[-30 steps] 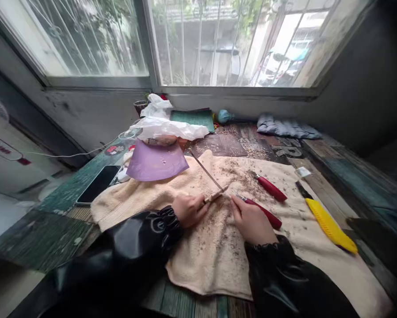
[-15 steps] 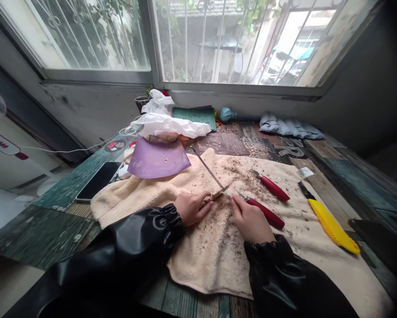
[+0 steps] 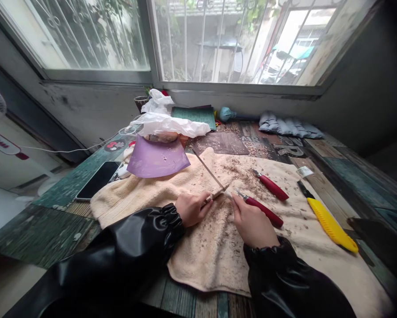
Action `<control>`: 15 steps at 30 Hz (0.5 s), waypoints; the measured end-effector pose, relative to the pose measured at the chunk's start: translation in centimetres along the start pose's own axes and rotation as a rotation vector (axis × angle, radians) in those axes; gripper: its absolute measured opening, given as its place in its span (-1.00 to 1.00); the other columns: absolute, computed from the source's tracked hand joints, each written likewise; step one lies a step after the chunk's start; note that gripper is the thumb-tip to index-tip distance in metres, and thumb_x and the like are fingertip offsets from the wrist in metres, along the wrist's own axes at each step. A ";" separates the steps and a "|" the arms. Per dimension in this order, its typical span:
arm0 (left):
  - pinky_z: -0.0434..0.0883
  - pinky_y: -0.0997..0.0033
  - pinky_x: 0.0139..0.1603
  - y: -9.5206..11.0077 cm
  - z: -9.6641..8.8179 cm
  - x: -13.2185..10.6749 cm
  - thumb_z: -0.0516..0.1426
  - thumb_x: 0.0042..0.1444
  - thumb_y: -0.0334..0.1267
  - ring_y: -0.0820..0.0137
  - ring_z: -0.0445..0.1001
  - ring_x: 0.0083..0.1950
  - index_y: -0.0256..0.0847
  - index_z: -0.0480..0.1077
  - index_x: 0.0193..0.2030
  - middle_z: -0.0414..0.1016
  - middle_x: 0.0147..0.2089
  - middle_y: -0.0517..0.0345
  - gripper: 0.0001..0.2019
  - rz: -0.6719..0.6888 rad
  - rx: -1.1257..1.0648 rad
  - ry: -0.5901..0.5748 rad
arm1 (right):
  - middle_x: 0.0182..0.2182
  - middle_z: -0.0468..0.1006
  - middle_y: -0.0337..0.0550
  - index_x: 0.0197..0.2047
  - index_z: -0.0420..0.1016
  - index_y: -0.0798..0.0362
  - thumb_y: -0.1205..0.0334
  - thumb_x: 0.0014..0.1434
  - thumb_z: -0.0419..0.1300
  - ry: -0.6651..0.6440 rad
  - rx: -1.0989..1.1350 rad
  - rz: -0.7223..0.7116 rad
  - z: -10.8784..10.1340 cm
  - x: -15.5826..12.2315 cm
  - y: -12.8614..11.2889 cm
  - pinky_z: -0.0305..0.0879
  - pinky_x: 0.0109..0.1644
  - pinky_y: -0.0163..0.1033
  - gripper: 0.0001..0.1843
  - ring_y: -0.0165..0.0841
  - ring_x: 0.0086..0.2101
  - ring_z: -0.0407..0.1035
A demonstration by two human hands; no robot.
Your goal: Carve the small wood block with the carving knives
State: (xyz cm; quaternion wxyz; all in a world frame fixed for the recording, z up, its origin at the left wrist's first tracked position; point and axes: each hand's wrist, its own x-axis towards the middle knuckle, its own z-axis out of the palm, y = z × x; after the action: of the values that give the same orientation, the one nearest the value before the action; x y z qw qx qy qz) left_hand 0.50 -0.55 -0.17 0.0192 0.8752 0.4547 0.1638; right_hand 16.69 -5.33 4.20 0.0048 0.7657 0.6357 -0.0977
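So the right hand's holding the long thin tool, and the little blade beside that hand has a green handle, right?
Almost: the head view shows a red handle, not green. The right hand does hold the long thin tool.

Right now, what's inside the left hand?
The left hand grips a thin brown piece. Its far end shows, near a long thin tool; whatever lies beneath the fingers is covered.

The cloth (image 3: 215, 269) is matt and fuzzy, the surface (image 3: 59, 232) rough, worn wood. The thin rod (image 3: 208, 168) looks like dull metal, the yellow cutter (image 3: 331, 225) ribbed plastic, the sleeves (image 3: 125, 243) glossy.
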 end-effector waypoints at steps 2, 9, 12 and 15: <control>0.22 0.47 -0.51 -0.1 0.0 0.0 -0.20 0.16 -0.05 0.37 0.46 -0.46 -0.08 0.32 -0.13 0.49 -0.47 0.15 -0.65 0.018 -0.003 0.003 | -0.44 0.51 -0.14 0.04 0.20 -0.17 0.11 0.20 -0.23 -0.003 -0.004 -0.002 -0.1 0.0 0.0 0.06 -0.46 -0.32 -0.61 -0.26 -0.41 0.40; 0.17 0.44 -0.53 -0.3 -0.3 0.3 -0.16 0.12 -0.04 0.36 0.43 -0.49 -0.18 0.34 -0.41 0.44 -0.55 0.13 -0.64 0.016 0.041 0.002 | -0.44 0.52 -0.10 -0.02 0.26 -0.10 0.13 0.20 -0.22 0.046 -0.103 -0.019 0.1 0.0 -0.5 0.11 -0.45 -0.30 -0.63 -0.24 -0.42 0.42; 0.18 0.42 -0.52 -0.2 -0.2 0.4 -0.15 0.11 -0.03 0.35 0.42 -0.49 -0.19 0.33 -0.41 0.45 -0.53 0.11 -0.64 0.017 0.055 0.012 | -0.46 0.52 -0.10 -0.02 0.25 -0.08 0.17 0.20 -0.22 0.080 -0.150 -0.032 0.4 0.0 -1.0 0.13 -0.46 -0.30 -0.64 -0.23 -0.45 0.43; 0.19 0.41 -0.51 0.0 -0.2 0.5 -0.18 0.13 -0.03 0.32 0.42 -0.48 -0.21 0.33 -0.37 0.45 -0.52 0.08 -0.62 -0.004 0.073 -0.008 | -0.48 0.52 -0.10 -0.03 0.25 -0.07 0.20 0.19 -0.21 0.112 -0.160 -0.033 0.8 0.1 -1.3 0.13 -0.46 -0.30 -0.65 -0.24 -0.45 0.43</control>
State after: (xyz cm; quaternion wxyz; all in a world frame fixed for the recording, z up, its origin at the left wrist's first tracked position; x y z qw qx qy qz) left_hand 0.69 -0.14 0.12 -0.0105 0.8750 0.4623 0.1435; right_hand 15.34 -5.10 3.55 0.0288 0.7567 0.6532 -0.0036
